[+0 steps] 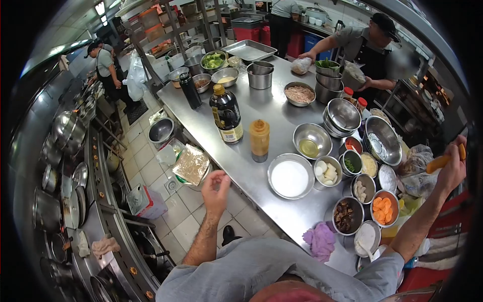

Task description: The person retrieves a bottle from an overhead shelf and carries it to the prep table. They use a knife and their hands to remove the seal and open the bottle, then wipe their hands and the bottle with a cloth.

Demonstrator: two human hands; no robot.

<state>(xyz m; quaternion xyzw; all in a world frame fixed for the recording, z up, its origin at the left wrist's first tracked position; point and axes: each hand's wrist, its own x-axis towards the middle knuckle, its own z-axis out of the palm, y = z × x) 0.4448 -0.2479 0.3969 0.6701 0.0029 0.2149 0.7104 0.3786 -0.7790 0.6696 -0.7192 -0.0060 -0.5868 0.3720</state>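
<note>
My left hand (216, 192) is raised beside the steel table's near edge, its fingers loosely curled and slightly apart with nothing visible in them. Below it lies a foil-covered box (192, 164). On the far right, my right hand (451, 173) is closed around a long yellow-orange thing (437, 163), whose kind I cannot make out. Clear plastic bags (420, 183) lie close to that hand. Bowls of orange slices (383, 209), dark pieces (348, 216) and white powder (366, 239) stand between my arms, with a purple cloth (320, 241) in front.
The steel table (236, 161) carries a dark sauce bottle (226, 115), a brown squeeze bottle (259, 141), a bowl of white stuff (290, 176) and several other bowls. Across it, a co-worker (362, 55) handles bags. A stove line (108, 221) runs along the left.
</note>
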